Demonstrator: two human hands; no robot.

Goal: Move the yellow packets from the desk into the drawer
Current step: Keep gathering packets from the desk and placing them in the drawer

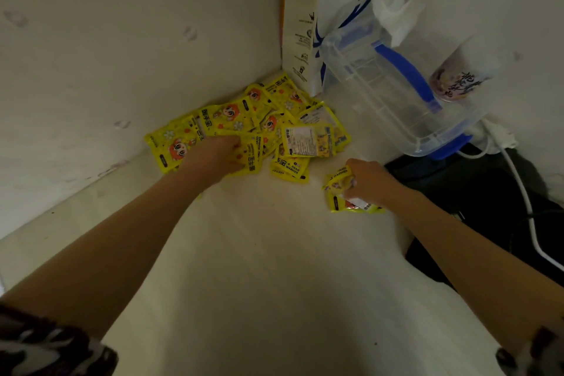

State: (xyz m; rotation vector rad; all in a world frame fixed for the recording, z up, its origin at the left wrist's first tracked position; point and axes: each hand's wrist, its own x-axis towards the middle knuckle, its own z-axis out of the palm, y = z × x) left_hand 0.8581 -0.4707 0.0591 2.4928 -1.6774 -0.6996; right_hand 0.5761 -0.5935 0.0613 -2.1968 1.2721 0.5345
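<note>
Packets (pixel 259 122) lie in a pile in the counter (pixel 259 253) corner. The left hand (pixel 218 156) rests on the pile, fingers hidden. The right hand (pixel 366 181) grips a few packets beside it.

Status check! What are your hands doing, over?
Left hand on the yellow packet pile. Right hand gripping a few packets. Drawer not in view. Nothing blocking.

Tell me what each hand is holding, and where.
Right hand grips a few yellow packets near their tops. Left hand lies on the pile; grip unclear.
</note>
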